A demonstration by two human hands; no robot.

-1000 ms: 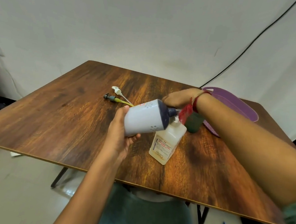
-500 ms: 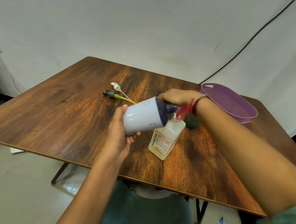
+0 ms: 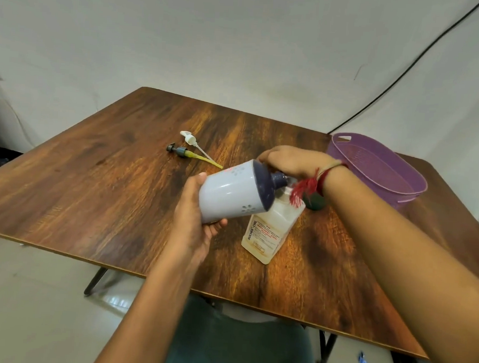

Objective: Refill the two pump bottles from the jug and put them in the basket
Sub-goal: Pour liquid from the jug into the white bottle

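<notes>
So the left hand (image 3: 194, 220) is wrapped round the base of the jug (image 3: 229, 192), which is tipped nearly flat with its dark spout over the mouth of the clear bottle (image 3: 268, 233) at centre frame. I read that as a pouring hold. The right hand (image 3: 292, 162) arches over the meeting point, I'd guess to steady the neck. Its fingers are hidden behind the jug, so I cannot tell what they grip. A dark green bottle (image 3: 317, 201) stands just behind (mostly covered by the wrist). The white pump head (image 3: 189, 137) and dark pump head (image 3: 180, 151) lie up-left of centre, well apart from the pour. The basket (image 3: 405, 197) sits at right by the far edge of the table (image 3: 106, 187), with bare wood in front of it for the carry across.
</notes>
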